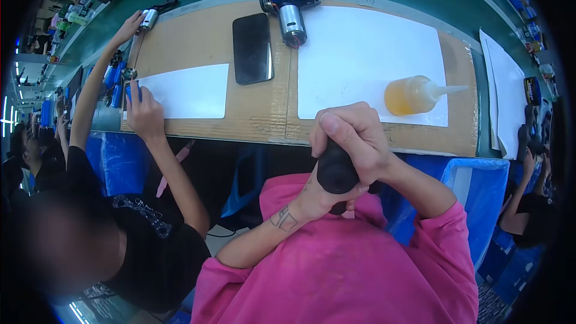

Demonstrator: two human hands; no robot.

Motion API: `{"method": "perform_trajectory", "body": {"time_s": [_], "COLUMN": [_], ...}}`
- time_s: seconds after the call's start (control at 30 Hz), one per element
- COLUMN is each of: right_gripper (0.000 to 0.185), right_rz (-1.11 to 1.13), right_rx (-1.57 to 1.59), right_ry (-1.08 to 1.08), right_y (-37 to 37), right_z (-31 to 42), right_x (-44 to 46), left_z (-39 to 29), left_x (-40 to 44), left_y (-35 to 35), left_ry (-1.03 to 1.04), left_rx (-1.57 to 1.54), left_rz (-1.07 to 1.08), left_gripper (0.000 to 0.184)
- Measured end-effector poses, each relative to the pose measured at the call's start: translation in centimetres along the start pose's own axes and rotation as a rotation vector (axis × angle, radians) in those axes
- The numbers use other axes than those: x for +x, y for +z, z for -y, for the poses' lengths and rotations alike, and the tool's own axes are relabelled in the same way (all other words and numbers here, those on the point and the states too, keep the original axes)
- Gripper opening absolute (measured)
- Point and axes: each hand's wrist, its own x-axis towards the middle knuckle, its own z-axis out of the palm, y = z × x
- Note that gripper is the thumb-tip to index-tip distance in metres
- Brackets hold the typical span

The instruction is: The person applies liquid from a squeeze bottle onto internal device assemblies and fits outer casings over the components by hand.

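Both of my hands are wrapped round a dark, rounded object (337, 168) in front of my chest. My left hand (324, 195) grips it from below, partly hidden behind it. From above and the right, my right hand (358, 138) closes over its top, with the thumb on the upper side. What the object is cannot be made out. On the white sheet (360, 42) just beyond my hands lies a squeeze bottle (414, 95) of amber liquid, its nozzle to the right. A blue and silver motor unit (292, 18) rests at the sheet's upper left corner.
A black phone (252, 48) lies on the cardboard (264, 108). At the left, a co-worker's hands (144, 111) touch a blue part and a silver motor (149, 20) by another white sheet (192, 92). Papers (503, 90) lie at the right, above a blue-lined bin (480, 192).
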Motion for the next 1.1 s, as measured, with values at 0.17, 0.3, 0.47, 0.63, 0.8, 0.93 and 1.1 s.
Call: {"method": "perform_trajectory", "body": {"time_s": [0.17, 0.3, 0.47, 0.63, 0.8, 0.93, 1.1], "right_gripper": [0.043, 0.042, 0.039, 0.021, 0.01, 0.023, 0.022], "right_rz": [0.091, 0.068, -0.255, -0.203, -0.14, -0.193, -0.202], "right_rx": [-0.117, -0.147, -0.274, -0.564, -0.582, -0.586, -0.422], "right_ry": [0.022, 0.223, -0.091, -0.773, -0.67, -0.537, -0.328], "right_y": [-1.8, -4.5, -2.7, 0.4, 0.8, 0.3, -1.5], "right_z": [-0.6, 2.1, 4.2, 3.4, 1.1, 0.5, 3.3], "right_x": [-0.2, -1.2, -2.6, 2.0, 2.4, 2.2, 1.6], "left_z": [-0.6, -2.3, -4.5, -1.5, -0.4, -2.4, -2.1], "left_x": [-0.1, -1.0, -1.2, 3.2, 2.5, 2.0, 2.3], "left_y": [-1.3, -1.3, -3.4, -0.6, -0.1, 1.5, 0.4], "left_ry": [-0.118, -0.035, 0.083, 0.772, 0.456, 0.172, 0.067], "left_rx": [-0.184, -0.135, -0.135, 0.406, 0.201, 0.004, -0.312], "left_rz": [0.205, 0.093, -0.077, -0.235, -0.298, -0.303, -0.104], "left_gripper": [0.021, 0.02, 0.036, 0.059, 0.062, 0.065, 0.078]}}
